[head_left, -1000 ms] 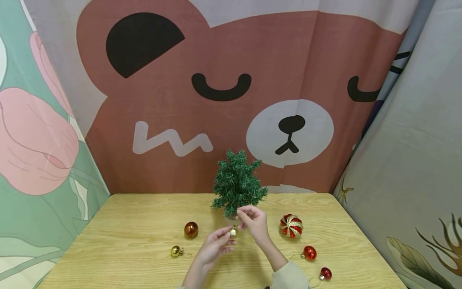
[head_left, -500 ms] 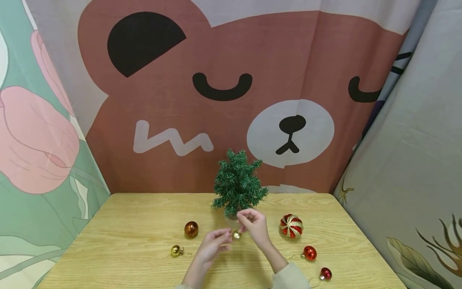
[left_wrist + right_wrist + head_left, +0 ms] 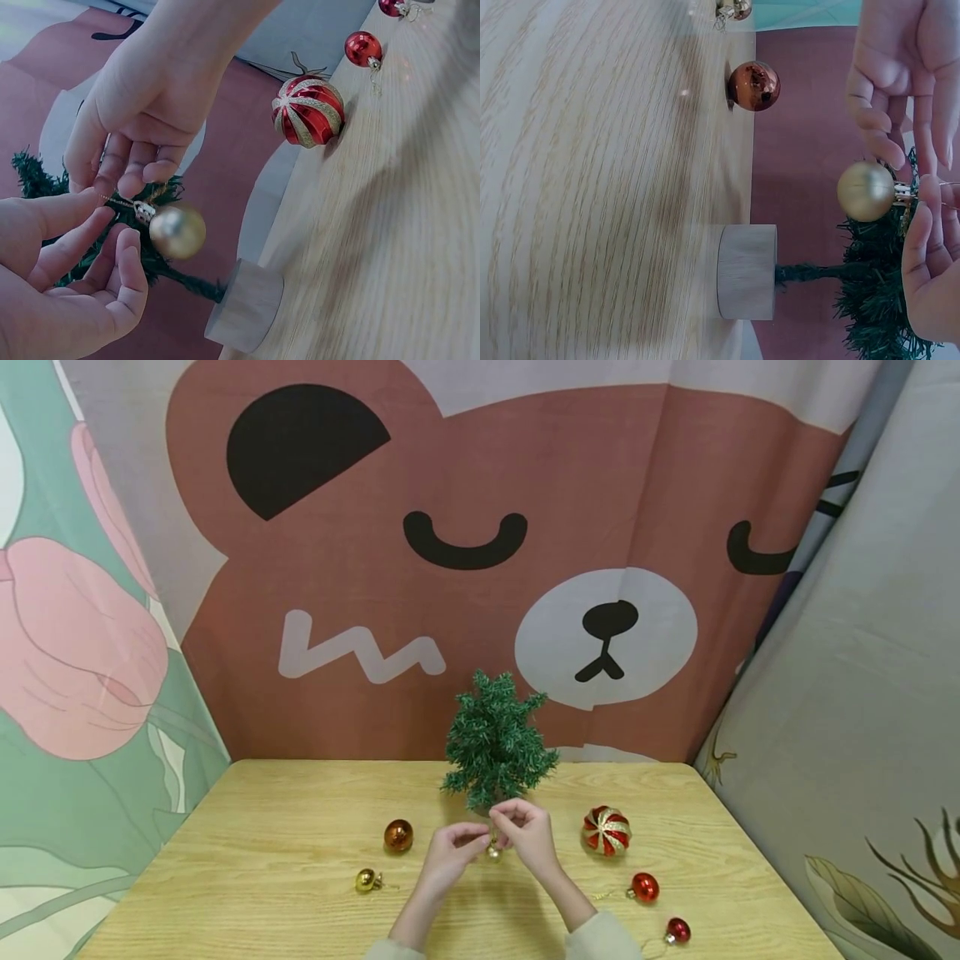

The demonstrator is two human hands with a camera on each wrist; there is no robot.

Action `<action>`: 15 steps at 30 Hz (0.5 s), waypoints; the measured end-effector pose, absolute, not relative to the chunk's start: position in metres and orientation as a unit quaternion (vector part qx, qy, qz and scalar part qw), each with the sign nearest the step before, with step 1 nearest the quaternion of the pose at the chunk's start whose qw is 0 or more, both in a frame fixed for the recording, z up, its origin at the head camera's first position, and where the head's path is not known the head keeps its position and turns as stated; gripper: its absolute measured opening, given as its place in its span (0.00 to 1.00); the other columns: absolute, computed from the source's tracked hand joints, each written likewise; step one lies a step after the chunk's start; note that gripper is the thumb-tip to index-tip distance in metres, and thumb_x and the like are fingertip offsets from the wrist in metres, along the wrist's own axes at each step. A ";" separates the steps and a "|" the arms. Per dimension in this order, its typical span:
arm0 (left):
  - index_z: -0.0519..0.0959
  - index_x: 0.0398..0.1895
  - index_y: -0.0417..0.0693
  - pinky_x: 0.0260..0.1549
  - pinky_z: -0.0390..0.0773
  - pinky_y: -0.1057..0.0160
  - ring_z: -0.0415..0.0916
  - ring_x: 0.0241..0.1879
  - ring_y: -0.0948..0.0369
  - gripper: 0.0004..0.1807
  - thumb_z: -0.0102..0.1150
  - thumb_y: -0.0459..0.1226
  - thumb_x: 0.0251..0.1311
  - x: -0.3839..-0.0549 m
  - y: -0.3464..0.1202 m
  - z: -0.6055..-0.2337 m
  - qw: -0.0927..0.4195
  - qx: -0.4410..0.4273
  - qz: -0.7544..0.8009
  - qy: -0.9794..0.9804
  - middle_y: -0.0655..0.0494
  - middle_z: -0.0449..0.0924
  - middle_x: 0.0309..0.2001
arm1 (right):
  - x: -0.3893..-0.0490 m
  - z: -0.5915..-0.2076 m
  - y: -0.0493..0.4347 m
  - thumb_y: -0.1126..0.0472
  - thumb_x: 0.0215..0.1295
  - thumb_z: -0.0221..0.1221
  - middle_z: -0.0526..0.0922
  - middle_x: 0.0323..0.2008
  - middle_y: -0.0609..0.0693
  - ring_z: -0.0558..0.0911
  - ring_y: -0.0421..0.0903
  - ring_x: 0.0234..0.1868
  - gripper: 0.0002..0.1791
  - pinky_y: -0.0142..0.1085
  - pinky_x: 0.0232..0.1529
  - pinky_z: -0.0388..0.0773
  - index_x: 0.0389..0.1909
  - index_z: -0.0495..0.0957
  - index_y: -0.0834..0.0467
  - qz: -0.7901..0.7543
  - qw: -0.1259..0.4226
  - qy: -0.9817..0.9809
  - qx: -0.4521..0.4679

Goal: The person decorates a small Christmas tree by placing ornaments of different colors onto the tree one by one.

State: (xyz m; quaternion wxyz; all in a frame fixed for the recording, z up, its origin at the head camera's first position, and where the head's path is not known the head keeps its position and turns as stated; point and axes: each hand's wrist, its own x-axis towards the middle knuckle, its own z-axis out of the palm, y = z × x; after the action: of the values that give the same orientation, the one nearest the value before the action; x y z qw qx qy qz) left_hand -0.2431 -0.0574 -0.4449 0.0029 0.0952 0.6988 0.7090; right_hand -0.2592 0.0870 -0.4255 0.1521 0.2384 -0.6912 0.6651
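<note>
A matte gold Christmas ball [image 3: 178,231] with a metal cap hangs in the air on a thin gold string [image 3: 116,199]. My right hand [image 3: 527,837] pinches the string above the cap. My left hand [image 3: 453,853] has its thumb and forefinger together on the string too, its other fingers loosely bent. The two hands' fingertips nearly meet, and they partly cover the ball in the head view. Right behind them stands a small green artificial Christmas tree [image 3: 497,739] on a round pale wooden base [image 3: 748,271].
On the wooden table [image 3: 300,802], a copper ball [image 3: 398,836] and a shiny gold ball [image 3: 367,881] lie to the left. A red-and-gold striped ball [image 3: 606,832] and two red balls, one brighter [image 3: 643,887] and one darker [image 3: 678,931], lie to the right. A bear-print curtain [image 3: 337,568] hangs behind.
My left hand has left the gold ball's side and moved up to the string. The ball now hangs slightly lower and further right. My right hand keeps its pinch, slightly lower.
</note>
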 end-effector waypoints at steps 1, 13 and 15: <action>0.77 0.43 0.26 0.29 0.73 0.70 0.71 0.30 0.65 0.14 0.58 0.30 0.56 -0.244 -0.057 -0.444 0.000 0.095 0.709 0.699 0.43 0.79 0.38 | -0.259 -0.425 0.086 0.76 0.57 0.57 0.75 0.19 0.71 0.74 0.55 0.12 0.05 0.36 0.13 0.74 0.29 0.76 0.77 0.664 0.153 -0.693 0.237; 0.78 0.37 0.25 0.27 0.74 0.72 0.73 0.29 0.64 0.12 0.61 0.28 0.53 -0.247 -0.049 -0.448 -0.046 0.081 0.705 0.703 0.40 0.80 0.35 | -0.250 -0.415 0.081 0.75 0.54 0.60 0.78 0.18 0.64 0.75 0.55 0.12 0.03 0.35 0.13 0.74 0.24 0.78 0.72 0.624 0.168 -0.737 0.196; 0.79 0.37 0.25 0.29 0.75 0.72 0.75 0.30 0.62 0.11 0.62 0.27 0.51 -0.246 -0.047 -0.446 -0.060 0.080 0.705 0.702 0.39 0.80 0.35 | -0.249 -0.413 0.080 0.76 0.53 0.60 0.78 0.17 0.62 0.76 0.53 0.12 0.03 0.33 0.13 0.74 0.23 0.78 0.71 0.613 0.174 -0.746 0.193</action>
State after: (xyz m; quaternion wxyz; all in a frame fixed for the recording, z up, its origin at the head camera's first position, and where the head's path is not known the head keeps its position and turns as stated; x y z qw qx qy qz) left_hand -0.2461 -0.0474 -0.4462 -0.0605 0.0803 0.7020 0.7051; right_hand -0.2492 0.0803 -0.4133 0.1740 0.1929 -0.7464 0.6127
